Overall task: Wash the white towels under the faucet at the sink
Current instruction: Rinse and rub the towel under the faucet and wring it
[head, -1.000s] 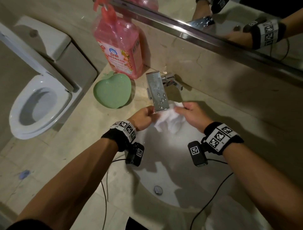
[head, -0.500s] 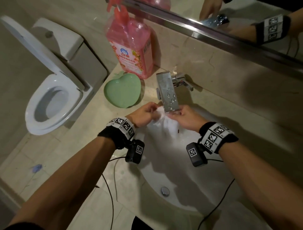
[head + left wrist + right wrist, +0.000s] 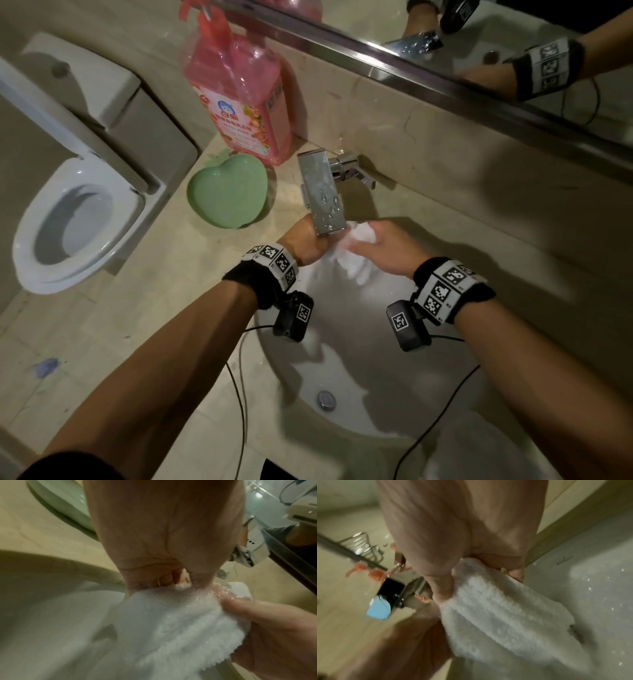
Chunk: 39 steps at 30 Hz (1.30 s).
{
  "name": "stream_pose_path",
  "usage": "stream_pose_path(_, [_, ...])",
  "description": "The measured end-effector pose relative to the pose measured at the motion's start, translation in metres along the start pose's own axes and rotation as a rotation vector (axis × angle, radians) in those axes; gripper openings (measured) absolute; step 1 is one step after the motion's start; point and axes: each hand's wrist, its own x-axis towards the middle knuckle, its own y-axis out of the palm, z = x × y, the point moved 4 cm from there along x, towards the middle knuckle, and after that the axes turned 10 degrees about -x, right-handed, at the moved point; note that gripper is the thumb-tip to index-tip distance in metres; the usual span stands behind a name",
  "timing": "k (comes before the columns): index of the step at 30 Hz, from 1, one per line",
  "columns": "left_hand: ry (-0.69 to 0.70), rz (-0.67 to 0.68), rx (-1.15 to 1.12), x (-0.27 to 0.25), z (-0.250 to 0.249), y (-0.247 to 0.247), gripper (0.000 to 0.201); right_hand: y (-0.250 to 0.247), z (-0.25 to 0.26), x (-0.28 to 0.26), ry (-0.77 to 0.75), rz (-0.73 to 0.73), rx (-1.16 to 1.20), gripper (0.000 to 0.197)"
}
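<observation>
A wet white towel (image 3: 356, 255) hangs bunched under the chrome faucet (image 3: 323, 195) over the white sink basin (image 3: 359, 349). My left hand (image 3: 305, 240) grips the towel's left part, partly hidden behind the spout. My right hand (image 3: 380, 248) grips its right part, thumb pressed on the cloth. In the left wrist view the curled left hand (image 3: 171, 584) clamps the towel (image 3: 171, 626), with water glistening on it. The right wrist view shows the right hand (image 3: 471, 574) pinching the towel (image 3: 505, 615) above the basin (image 3: 590, 588).
A pink soap bottle (image 3: 239, 92) and a green apple-shaped dish (image 3: 227, 190) stand left of the faucet on the beige counter (image 3: 154, 308). A toilet (image 3: 75, 226) is further left. The mirror (image 3: 479, 51) runs along the back wall. Cables (image 3: 239, 394) trail from both wrist cameras.
Both hands have drawn closer together under the spout, bunching the towel between them; the left hand now sits partly behind the faucet. The head view has shifted left and down.
</observation>
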Motion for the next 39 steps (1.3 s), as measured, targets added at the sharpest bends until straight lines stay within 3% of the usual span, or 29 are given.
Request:
stream_pose_path(5, [-0.105,0.035,-0.118,-0.011,0.027,-0.007,0.032,-0.003,0.001,0.007,0.037,-0.069,0.255,0.010])
stream_pose_path(8, [-0.107,0.005,0.045,-0.019,0.040,-0.020,0.023,-0.004,0.001,0.013,0.049,-0.036,0.417,0.007])
stream_pose_path(11, [-0.081,-0.065,0.026,-0.028,0.038,-0.035,0.010,0.004,0.002,0.013,0.075,0.056,0.301,0.025])
stream_pose_path(12, [-0.059,-0.088,0.038,-0.031,0.033,-0.037,0.011,0.010,0.003,0.014,0.077,0.068,0.215,0.037])
stream_pose_path(14, [-0.044,-0.090,0.079,-0.036,0.022,-0.041,0.015,0.022,0.013,0.018,0.050,0.079,0.119,0.041])
stream_pose_path(17, [-0.038,-0.067,0.135,-0.038,0.010,-0.048,0.016,0.037,0.033,0.022,-0.064,0.090,0.068,0.019])
stream_pose_path(19, [-0.073,-0.058,0.148,-0.038,0.010,-0.055,0.008,0.038,0.041,0.025,-0.092,0.082,0.073,0.016])
stream_pose_path(24, [-0.151,-0.102,0.256,-0.035,0.025,-0.055,0.004,0.021,0.023,0.025,0.048,0.017,0.118,0.006])
stream_pose_path(32, [-0.013,0.004,0.123,-0.005,0.007,-0.007,0.026,0.002,-0.003,0.007,0.002,0.013,-0.151,0.032])
stream_pose_path(33, [-0.018,-0.008,0.067,-0.002,0.008,-0.004,0.029,0.001,-0.006,0.005,-0.013,0.009,-0.110,0.033])
stream_pose_path(36, [-0.091,-0.036,-0.189,0.003,0.017,0.001,0.033,-0.003,-0.011,0.001,-0.001,0.017,0.201,0.012])
stream_pose_path(39, [-0.143,0.008,-0.258,0.002,0.027,0.006,0.047,-0.003,-0.008,0.004,-0.002,-0.016,0.329,0.017])
